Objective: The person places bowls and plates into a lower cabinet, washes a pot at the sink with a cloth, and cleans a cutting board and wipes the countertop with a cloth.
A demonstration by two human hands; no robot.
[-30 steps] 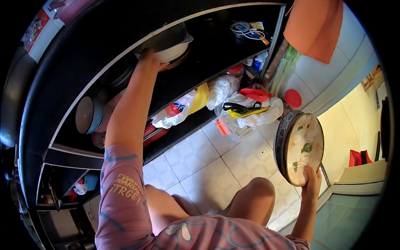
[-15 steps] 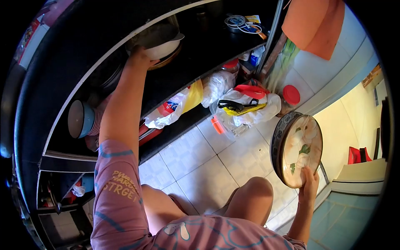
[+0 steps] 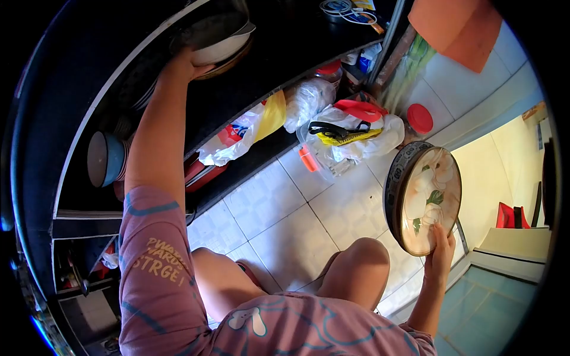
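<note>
My left hand (image 3: 185,64) reaches onto the dark upper shelf, its fingers at the near side of a white bowl (image 3: 222,50) that sits with a brown-rimmed dish (image 3: 235,62) beneath it. The fingertips are partly hidden, and the grip is hard to make out. On the right, above the floor, my right hand (image 3: 440,244) holds a stack of plates by the lower edge, tilted nearly upright. The front plate (image 3: 428,202) has a floral pattern; a blue-patterned dish (image 3: 399,178) shows behind it.
Blue bowls (image 3: 105,159) lie stacked on the shelf at the left. Plastic bags (image 3: 234,139) fill the lower shelf. A bag with a black and yellow strap (image 3: 350,136), a clear container (image 3: 317,159) and a red-lidded jar (image 3: 420,118) stand near the wall. A coiled cable (image 3: 341,8) is on the upper shelf.
My left hand and the white bowl appear further left and higher, as the camera view has shifted. My right hand still holds the plates, now slightly higher in view.
</note>
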